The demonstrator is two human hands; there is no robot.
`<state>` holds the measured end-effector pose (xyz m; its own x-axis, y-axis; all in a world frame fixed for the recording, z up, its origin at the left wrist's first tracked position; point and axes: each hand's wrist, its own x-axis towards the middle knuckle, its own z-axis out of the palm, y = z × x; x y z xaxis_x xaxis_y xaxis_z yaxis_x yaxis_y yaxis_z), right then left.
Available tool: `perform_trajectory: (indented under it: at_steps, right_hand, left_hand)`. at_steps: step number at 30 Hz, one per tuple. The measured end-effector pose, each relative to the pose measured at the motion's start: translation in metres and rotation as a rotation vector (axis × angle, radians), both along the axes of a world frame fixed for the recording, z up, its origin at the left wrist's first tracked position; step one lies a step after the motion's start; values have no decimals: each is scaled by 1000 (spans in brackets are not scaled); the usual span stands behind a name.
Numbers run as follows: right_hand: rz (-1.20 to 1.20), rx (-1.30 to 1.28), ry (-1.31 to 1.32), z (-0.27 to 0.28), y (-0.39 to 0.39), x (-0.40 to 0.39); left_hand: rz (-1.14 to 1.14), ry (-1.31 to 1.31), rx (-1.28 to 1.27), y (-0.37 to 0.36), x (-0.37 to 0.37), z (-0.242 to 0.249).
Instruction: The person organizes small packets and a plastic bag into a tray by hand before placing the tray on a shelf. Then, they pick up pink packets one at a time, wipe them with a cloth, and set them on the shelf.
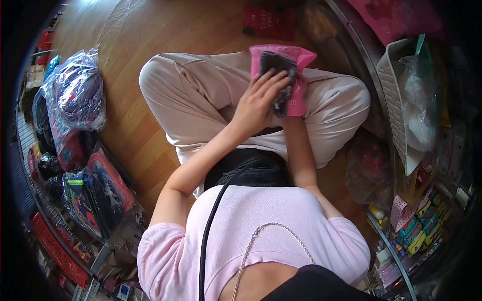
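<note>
I sit cross-legged on a wooden floor [125,30]. My left hand [258,100] grips a dark grey fabric item [275,62] and presses it against the mouth of a pink plastic packet [301,54], held above my knees. My right hand [302,79] holds the packet from behind and is mostly hidden by it; only the forearm and a bit of thumb show. Part of the dark item lies inside the packet and part hangs out over its front.
A black waist bag [248,168] lies on my lap. Plastic-wrapped bags [75,95] and backpacks [95,190] line the left. A red packet [268,22] lies ahead on the floor. At the right stand a white basket [396,100] and shelves of small colourful goods [422,226].
</note>
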<state>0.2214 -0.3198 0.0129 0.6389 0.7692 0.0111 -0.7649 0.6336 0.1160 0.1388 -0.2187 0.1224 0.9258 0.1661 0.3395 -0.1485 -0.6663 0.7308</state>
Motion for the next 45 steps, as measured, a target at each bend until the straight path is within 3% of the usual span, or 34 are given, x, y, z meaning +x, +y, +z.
perform_trajectory:
  at_steps: [2, 3, 6, 7, 9, 12, 13, 15, 17, 18, 19, 21, 22, 23, 25, 26, 27, 29, 30, 31, 33, 34, 35, 37, 40, 41, 43, 44, 45]
  right_hand:
    - [59, 286, 281, 16, 3, -15]
    - [59, 284, 278, 21, 4, -12]
    - [126, -33, -138, 30, 8, 2]
    - [128, -32, -142, 28, 6, 3]
    - [71, -377, -176, 21, 2, 4]
    - [-10, -357, -145, 22, 6, 9]
    - [-49, -349, -126, 22, 7, 10]
    - [8, -212, -102, 16, 7, 7]
    - [87, 57, 98, 14, 6, -7]
    - [103, 227, 429, 6, 8, -10]
    - [108, 220, 423, 0, 9, -7]
    - [166, -373, -151, -10, 9, 3]
    - [171, -501, -61, -11, 1, 7]
    - [173, -504, -69, -2, 1, 6]
    - [101, -320, -99, 27, 7, 6]
    - [-99, -196, -393, -21, -1, 13]
    - [-103, -188, -403, -27, 0, 15]
    - [76, -19, -33, -20, 1, 11]
    - [149, 216, 185, -12, -1, -3]
    - [144, 216, 170, -11, 2, -8]
    - [-22, 18, -101, -11, 5, -11]
    - [86, 104, 65, 12, 8, -4]
    - [84, 105, 50, 5, 6, -1]
    - [126, -58, -300, -20, 3, 5]
    - [78, -175, -259, -7, 5, 12]
    - [14, -205, -251, -5, 7, 13]
    - [11, -183, -156, -35, 0, 8]
    - [30, -112, 113, -72, -7, 5]
    - [51, -41, 380, -76, -3, 2]
  left_hand:
    - [-63, -19, 90, -3, 14, 9]
    - [-63, -21, 87, 2, 23, 9]
    - [40, -91, 126, 26, 65, -1]
    - [81, -82, 135, 36, 70, -11]
    - [148, 31, -123, 41, 59, -17]
    - [226, 72, -173, 25, 17, -30]
    - [201, 28, -87, 15, 5, -25]
    - [100, 6, -29, 3, -9, -14]
    - [60, -21, -10, 3, 4, -6]
    - [14, -54, 14, 8, 14, -3]
    - [20, -61, 9, 16, 24, -3]
    - [77, -72, 14, 38, 53, -9]
    - [140, -74, -10, 49, 62, -24]
    - [147, 59, -217, 54, 58, -23]
    - [173, 38, -259, 51, 40, -35]
    - [177, 13, -138, 40, 26, -34]
    - [180, -13, -17, 27, 10, -29]
    - [87, -6, -1, 7, -6, -12]
    - [44, -13, 26, -3, -6, -2]
    - [37, -27, 26, -4, 2, -1]
    - [65, -22, 106, -2, 25, -2]
    - [131, -41, 77, 3, 43, -11]
    - [162, -40, 152, 16, 54, -15]
    - [199, 131, -111, 34, 62, -23]
    - [209, 200, -134, 31, 35, -27]
    - [186, 47, -14, 21, 23, -30]
    - [62, 2, -61, 5, 2, -17]
    - [67, 7, -65, 3, 3, -10]
    - [39, -28, -62, 4, 8, -2]
